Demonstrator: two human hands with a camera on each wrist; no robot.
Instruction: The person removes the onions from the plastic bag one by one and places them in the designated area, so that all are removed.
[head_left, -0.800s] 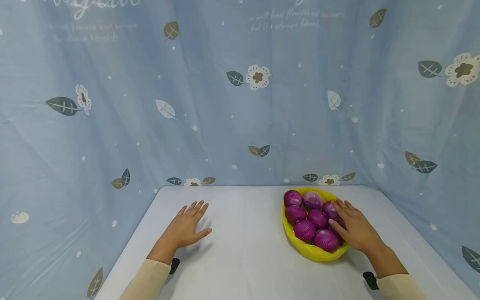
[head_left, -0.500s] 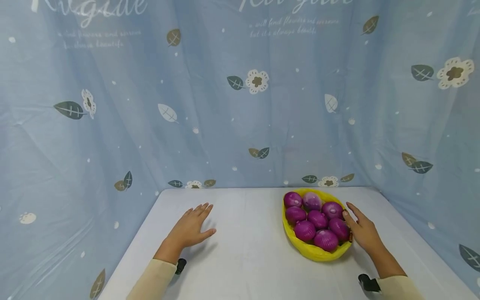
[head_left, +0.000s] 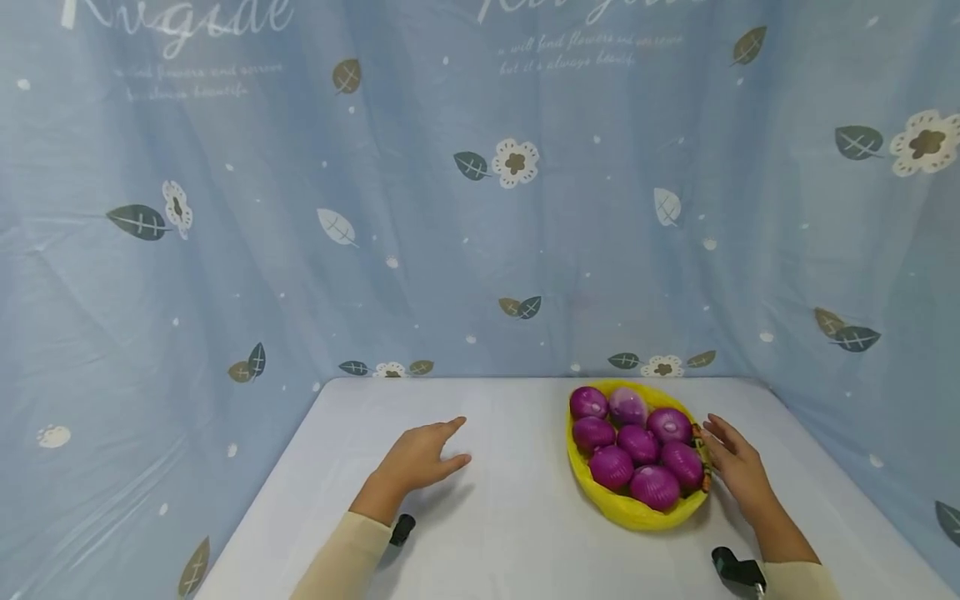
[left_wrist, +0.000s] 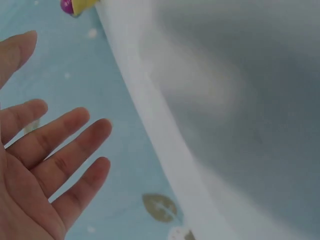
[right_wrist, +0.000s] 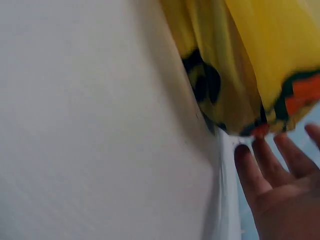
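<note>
Several purple onions (head_left: 638, 444) fill a round yellow container (head_left: 637, 520) on the right half of the table. Its side looks like soft, creased material (right_wrist: 285, 45) with dark green and orange print in the right wrist view. My right hand (head_left: 744, 482) stands at the container's right side, fingers extended and fingertips right by its printed edge. In the right wrist view, those fingers are spread just below the yellow material. My left hand (head_left: 416, 458) hovers over the table left of the container, holding nothing. The left wrist view shows its fingers (left_wrist: 72, 155) straight and spread.
A white-covered table (head_left: 510, 533) lies under both hands. Blue curtain (head_left: 420, 275) with printed leaves and flowers surrounds it at the back and sides. Black devices, one near each wrist, show at the left wrist (head_left: 402, 530) and right wrist (head_left: 737, 569).
My right hand has moved from over the onions to the container's right side. My left hand has shifted rightward, toward the table's middle. The onions stay in place in the container.
</note>
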